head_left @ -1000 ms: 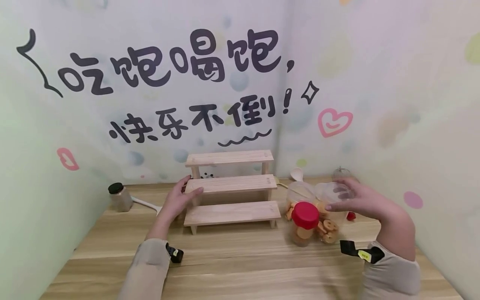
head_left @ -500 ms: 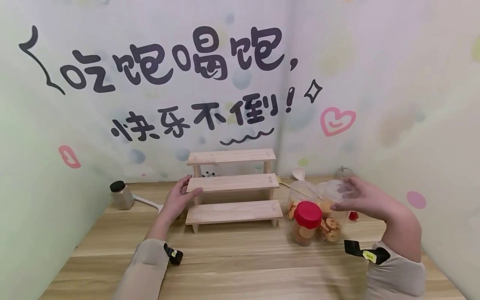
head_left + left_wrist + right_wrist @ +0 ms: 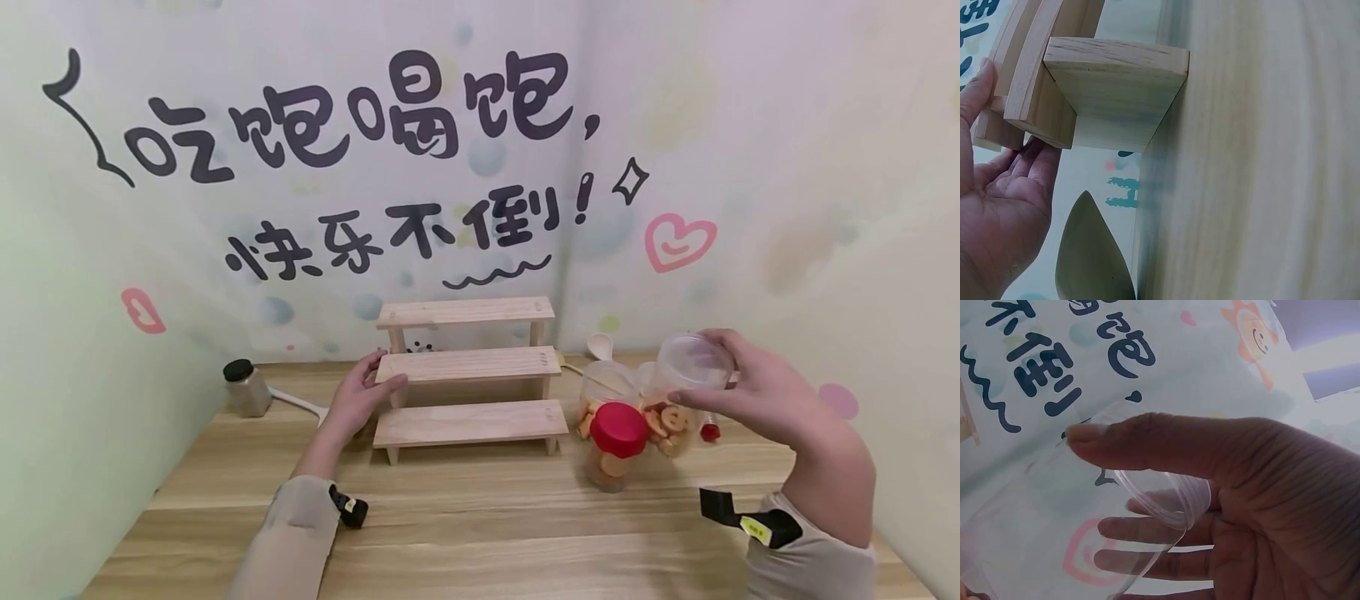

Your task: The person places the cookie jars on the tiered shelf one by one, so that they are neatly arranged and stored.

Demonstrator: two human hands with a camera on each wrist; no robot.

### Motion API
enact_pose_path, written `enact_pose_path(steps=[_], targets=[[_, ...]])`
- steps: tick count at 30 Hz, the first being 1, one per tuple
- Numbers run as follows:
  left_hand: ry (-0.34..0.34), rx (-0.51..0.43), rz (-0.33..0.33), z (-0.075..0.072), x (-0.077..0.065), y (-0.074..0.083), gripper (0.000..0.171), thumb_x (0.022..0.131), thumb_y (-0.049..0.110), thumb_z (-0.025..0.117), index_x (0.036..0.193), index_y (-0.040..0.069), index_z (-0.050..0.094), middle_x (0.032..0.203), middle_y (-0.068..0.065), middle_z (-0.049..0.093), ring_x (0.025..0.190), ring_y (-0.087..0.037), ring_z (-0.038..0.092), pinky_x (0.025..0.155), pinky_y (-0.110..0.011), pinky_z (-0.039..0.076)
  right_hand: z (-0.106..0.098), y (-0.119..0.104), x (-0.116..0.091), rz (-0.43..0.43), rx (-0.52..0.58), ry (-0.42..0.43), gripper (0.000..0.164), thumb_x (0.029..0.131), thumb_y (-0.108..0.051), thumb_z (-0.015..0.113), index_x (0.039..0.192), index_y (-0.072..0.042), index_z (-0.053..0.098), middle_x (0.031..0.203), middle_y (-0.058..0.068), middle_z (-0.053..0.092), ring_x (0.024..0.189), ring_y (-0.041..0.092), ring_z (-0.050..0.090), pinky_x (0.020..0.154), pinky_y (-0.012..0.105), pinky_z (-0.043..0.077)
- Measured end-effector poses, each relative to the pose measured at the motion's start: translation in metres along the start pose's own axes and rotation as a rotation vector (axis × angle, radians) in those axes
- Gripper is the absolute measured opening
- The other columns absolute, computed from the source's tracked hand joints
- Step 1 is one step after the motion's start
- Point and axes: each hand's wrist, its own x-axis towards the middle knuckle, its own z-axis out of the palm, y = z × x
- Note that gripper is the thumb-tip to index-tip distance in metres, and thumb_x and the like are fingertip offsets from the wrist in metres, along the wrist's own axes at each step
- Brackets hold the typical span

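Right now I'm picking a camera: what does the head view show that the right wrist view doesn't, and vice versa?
Only the head view shows the left hand, the left sleeve and the black-lidded jar. Only the right wrist view shows the smiling face of an orange wall drawing. Both show the right hand holding the clear jar, dark lettering and the pink heart.

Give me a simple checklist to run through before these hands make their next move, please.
1. Right hand holding the clear jar: ok, thumb and fingers on opposite sides near its top.
2. Left hand on the wooden rack: ok, gripping the end of the middle shelf.
3. Red-lidded jar upright: ok, standing on the table.
4. Straight sideways path from clear jar to rack: probably not ok, another clear jar stands between.
5. Lid on the held jar: cannot tell, its top is see-through.
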Motion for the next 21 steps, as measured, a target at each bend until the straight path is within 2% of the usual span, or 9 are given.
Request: enact_pose_path(steps=[4,11,13,15,18,21], targets=[[0.002,0.006,0.006,0.0,0.0,-0.001,0.093,0.087,0.043,0.079,0.158,0.008,0.029,0.159,-0.017,0.032,0.141,-0.036,0.042,0.112,-0.047,0.04,-0.001,-0.005,-0.002,-0.037,0.026,0.062,0.091,0.082,-0.046,0.083,0.15,-0.007,0.036,0.122,0.021,0.058,0.093,0.035,0.062,0.069,0.037,0.05],[0.001,0.005,-0.004,0.0,0.0,-0.003,0.093,0.087,0.046,0.079,0.157,0.01,0.03,0.16,-0.016,0.031,0.141,-0.036,0.042,0.112,-0.048,0.04,-0.002,-0.016,-0.006,-0.098,0.055,0.182,0.088,0.079,-0.036,0.087,0.149,-0.01,0.04,0.117,0.019,0.058,0.093,0.04,0.061,0.065,0.03,0.05],[0.005,0.01,-0.01,0.0,0.0,-0.003,0.093,0.086,0.047,0.079,0.157,0.011,0.031,0.16,-0.016,0.031,0.141,-0.036,0.041,0.112,-0.048,0.04,-0.002,-0.02,-0.007,-0.113,0.067,0.227,0.087,0.078,-0.034,0.089,0.148,-0.012,0.041,0.117,0.017,0.059,0.094,0.035,0.061,0.066,0.022,0.049],[0.009,0.014,-0.015,0.0,0.001,-0.004,0.093,0.085,0.048,0.079,0.157,0.012,0.032,0.16,-0.015,0.031,0.141,-0.036,0.041,0.112,-0.048,0.04,-0.001,-0.024,-0.008,-0.143,0.087,0.284,0.086,0.076,-0.029,0.091,0.146,-0.014,0.044,0.116,0.013,0.06,0.094,0.025,0.059,0.068,0.014,0.047],[0.009,0.014,-0.01,-0.001,0.001,-0.004,0.093,0.085,0.048,0.079,0.157,0.011,0.031,0.16,-0.015,0.031,0.141,-0.036,0.041,0.112,-0.048,0.04,0.002,-0.03,-0.005,-0.26,0.112,0.394,0.088,0.067,-0.016,0.096,0.142,-0.014,0.05,0.116,0.006,0.063,0.095,0.008,0.057,0.078,0.002,0.042],[0.008,0.018,-0.005,0.0,0.001,-0.004,0.093,0.086,0.048,0.078,0.157,0.011,0.031,0.16,-0.016,0.031,0.141,-0.036,0.042,0.112,-0.049,0.04,0.007,-0.037,0.0,-0.414,0.107,0.474,0.095,0.056,-0.001,0.098,0.14,-0.008,0.053,0.117,0.006,0.064,0.098,-0.001,0.055,0.082,0.002,0.044]])
